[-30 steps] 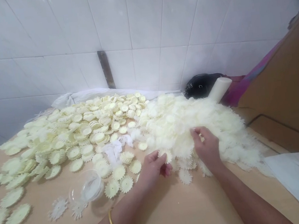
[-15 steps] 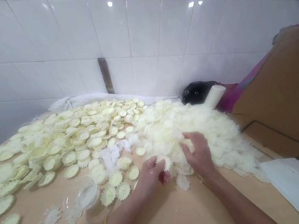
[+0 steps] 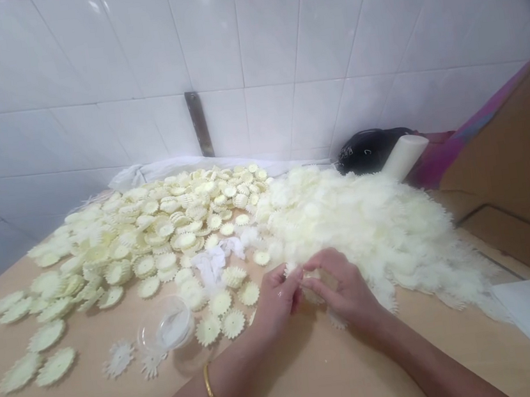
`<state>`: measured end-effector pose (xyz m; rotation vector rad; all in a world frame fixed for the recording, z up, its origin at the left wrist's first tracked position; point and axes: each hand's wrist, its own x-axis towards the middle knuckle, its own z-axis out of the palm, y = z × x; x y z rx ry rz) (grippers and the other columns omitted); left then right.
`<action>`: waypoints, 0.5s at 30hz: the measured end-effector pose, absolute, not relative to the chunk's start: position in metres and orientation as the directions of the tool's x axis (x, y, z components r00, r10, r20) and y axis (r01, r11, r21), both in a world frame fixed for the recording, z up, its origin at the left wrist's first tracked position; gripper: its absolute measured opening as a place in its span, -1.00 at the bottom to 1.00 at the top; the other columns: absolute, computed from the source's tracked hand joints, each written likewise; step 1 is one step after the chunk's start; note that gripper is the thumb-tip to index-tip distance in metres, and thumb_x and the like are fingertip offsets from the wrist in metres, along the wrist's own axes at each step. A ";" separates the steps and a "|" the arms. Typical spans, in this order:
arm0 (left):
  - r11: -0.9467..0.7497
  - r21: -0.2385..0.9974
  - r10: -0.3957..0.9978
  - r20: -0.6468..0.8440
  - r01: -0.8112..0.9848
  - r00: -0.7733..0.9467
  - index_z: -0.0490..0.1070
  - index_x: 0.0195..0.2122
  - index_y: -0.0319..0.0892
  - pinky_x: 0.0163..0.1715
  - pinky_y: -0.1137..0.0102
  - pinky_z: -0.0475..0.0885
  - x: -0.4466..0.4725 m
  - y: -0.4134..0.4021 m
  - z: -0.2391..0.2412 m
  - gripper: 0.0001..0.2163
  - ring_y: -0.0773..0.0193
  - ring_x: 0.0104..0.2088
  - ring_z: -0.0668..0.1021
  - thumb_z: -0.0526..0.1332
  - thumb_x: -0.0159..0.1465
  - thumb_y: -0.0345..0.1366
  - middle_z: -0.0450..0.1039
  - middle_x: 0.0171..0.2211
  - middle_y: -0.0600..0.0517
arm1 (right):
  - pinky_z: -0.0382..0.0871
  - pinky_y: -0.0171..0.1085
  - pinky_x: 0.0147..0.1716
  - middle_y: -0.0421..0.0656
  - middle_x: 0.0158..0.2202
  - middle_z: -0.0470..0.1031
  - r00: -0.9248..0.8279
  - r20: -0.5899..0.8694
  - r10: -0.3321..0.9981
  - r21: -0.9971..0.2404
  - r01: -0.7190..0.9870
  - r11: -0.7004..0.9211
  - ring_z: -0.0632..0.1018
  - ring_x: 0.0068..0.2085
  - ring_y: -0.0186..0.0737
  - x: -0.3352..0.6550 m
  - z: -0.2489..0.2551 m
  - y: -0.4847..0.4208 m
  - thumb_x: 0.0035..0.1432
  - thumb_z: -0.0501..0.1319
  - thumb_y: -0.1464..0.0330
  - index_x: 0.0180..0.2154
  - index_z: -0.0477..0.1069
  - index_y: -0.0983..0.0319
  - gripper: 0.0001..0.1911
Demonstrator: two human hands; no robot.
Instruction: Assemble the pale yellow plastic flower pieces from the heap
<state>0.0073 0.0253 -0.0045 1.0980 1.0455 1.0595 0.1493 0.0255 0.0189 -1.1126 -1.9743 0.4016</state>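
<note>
White tiles point(image 3: 140, 46) rise beyond the wooden tabletop point(image 3: 335, 376), over which both forearms slant inward so that the hands come together at the fingertips. With thumb uppermost, the left grip point(image 3: 276, 300) pinches a pale toothed disc point(image 3: 291, 269), while the right grip point(image 3: 346, 285) bends its thumb and forefinger toward that disc's near side, though whether it holds anything cannot be told. Past the right grip spreads a heap point(image 3: 360, 225) of loose discs; left of the left grip lie stacks point(image 3: 162, 227) and a clear tub point(image 3: 175, 329).
</note>
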 end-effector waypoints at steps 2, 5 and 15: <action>0.164 0.980 0.979 -0.148 -0.112 0.143 0.32 -0.50 -0.23 -0.73 0.53 0.01 0.008 0.025 -0.003 -0.67 0.49 -0.74 0.16 0.15 0.06 -0.01 0.08 -0.78 0.19 | 0.25 -0.22 -0.29 -0.17 -0.41 0.40 -0.283 0.458 0.843 -0.658 0.530 0.535 0.39 -0.33 -0.23 0.149 0.020 0.026 0.06 0.15 0.32 -0.38 0.35 0.20 -0.91; 0.215 0.970 0.973 -0.203 -0.116 0.107 0.34 -0.51 -0.24 -0.74 0.53 -0.01 0.008 0.024 -0.001 -0.65 0.49 -0.74 0.17 0.18 0.01 0.02 0.07 -0.76 0.19 | 0.25 -0.24 -0.30 -0.18 -0.42 0.39 -0.296 0.413 0.861 -0.704 0.497 0.508 0.40 -0.33 -0.24 0.150 0.023 0.025 0.05 0.15 0.32 -0.40 0.33 0.20 -0.92; 0.252 0.937 0.945 -0.186 -0.240 0.268 0.28 -0.49 -0.22 -0.68 0.51 0.14 0.012 0.024 0.001 -0.65 0.45 -0.73 0.29 0.11 0.09 0.02 0.30 -0.71 0.09 | 0.21 -0.32 -0.46 -0.24 -0.58 0.25 -0.215 0.337 0.916 -0.812 0.426 0.399 0.32 -0.48 -0.32 0.151 0.022 0.027 0.13 0.02 0.34 -0.55 0.23 0.23 -0.78</action>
